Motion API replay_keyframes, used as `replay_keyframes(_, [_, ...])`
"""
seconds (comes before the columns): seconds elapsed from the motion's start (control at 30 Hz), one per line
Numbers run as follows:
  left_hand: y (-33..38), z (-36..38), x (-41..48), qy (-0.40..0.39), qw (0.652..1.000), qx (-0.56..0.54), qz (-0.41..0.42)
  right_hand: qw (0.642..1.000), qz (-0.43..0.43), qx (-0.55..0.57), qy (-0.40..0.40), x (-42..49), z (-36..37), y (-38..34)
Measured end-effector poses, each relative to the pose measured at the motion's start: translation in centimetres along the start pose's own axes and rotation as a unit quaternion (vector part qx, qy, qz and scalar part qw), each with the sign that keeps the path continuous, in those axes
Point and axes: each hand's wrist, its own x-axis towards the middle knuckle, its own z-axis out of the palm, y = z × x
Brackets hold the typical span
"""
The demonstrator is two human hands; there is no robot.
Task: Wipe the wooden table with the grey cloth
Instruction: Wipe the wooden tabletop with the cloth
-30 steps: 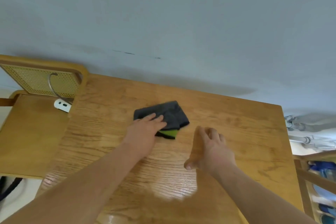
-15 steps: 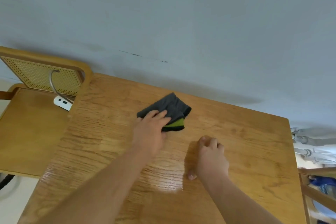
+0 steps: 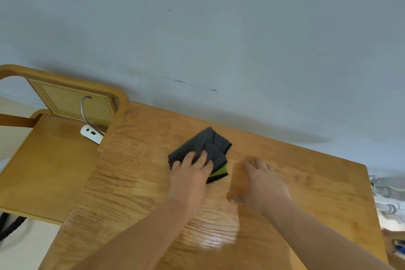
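Head cam: grey cloth (image 3: 208, 144) has slid a bit w/ my L hand (image 3: 190, 173) since last frame. Fingers flat, spread, pressing its near edge onto wooden table (image 3: 306, 182). R hand (image 3: 263, 184) just right of that, loosely curled, holding nothing, blurred.

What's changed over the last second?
The left hand, pressing flat on the grey cloth, pushed it slightly toward the wall and turned it corner-first. The right hand shifted a little, fingers now curled. Nothing taken or released; cloth still folded on the wooden table.
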Motion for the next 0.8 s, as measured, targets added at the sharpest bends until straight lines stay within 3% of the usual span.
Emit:
replay_keyframes(0.07, [-0.6,0.0,-0.6,-0.030,0.991,0.064,0.114,1.000,-0.012,-0.006,-0.001,1.0,0.0,-0.8])
replay_keyframes(0.13, [-3.4,-1.3,0.9,-0.041,0.981,0.096,0.166,1.000,-0.020,-0.011,-0.005,1.6,0.3,-1.4])
replay_keyframes(0.2, [-6.3,-2.4,2.5,-0.036,0.990,0.093,0.096,1.000,-0.022,-0.005,-0.008,1.9,0.9,-1.6])
replay_keyframes(0.27, [-7.5,-2.5,3.2,0.013,0.999,0.021,-0.031,1.000,-0.019,0.000,-0.009,2.1,1.3,-1.7])
replay_keyframes(0.37, [-4.0,-1.7,3.1,0.056,0.990,-0.030,-0.122,1.000,-0.009,-0.003,-0.013,2.6,1.4,-1.9])
replay_keyframes(0.4, [-2.4,-1.4,2.8,0.055,0.992,-0.034,-0.108,1.000,-0.006,-0.004,-0.013,2.7,1.5,-2.0])
replay_keyframes(0.47, [-0.6,-0.4,2.2,0.050,0.999,-0.011,0.006,1.000,-0.004,-0.008,-0.015,3.0,1.5,-2.1])
replay_keyframes(0.53, [-2.1,-0.6,3.2,0.037,0.989,0.018,0.141,1.000,-0.009,-0.013,-0.015,2.9,1.5,-2.1])
replay_keyframes(0.57, [-3.7,-0.8,4.2,0.035,0.985,0.037,0.165,1.000,-0.011,-0.012,-0.017,2.9,1.6,-2.0])
replay_keyframes(0.6, [-5.2,-1.0,5.3,0.038,0.987,0.050,0.148,1.000,-0.011,-0.009,-0.018,3.0,1.7,-1.7])
replay_keyframes(0.73, [-5.4,-2.0,7.3,0.100,0.990,-0.032,-0.089,1.000,-0.008,-0.002,-0.011,2.9,1.7,-1.4])
replay_keyframes(0.8, [-2.1,-1.5,6.1,0.097,0.992,-0.022,-0.081,1.000,-0.010,-0.002,-0.004,2.9,1.8,-1.4])
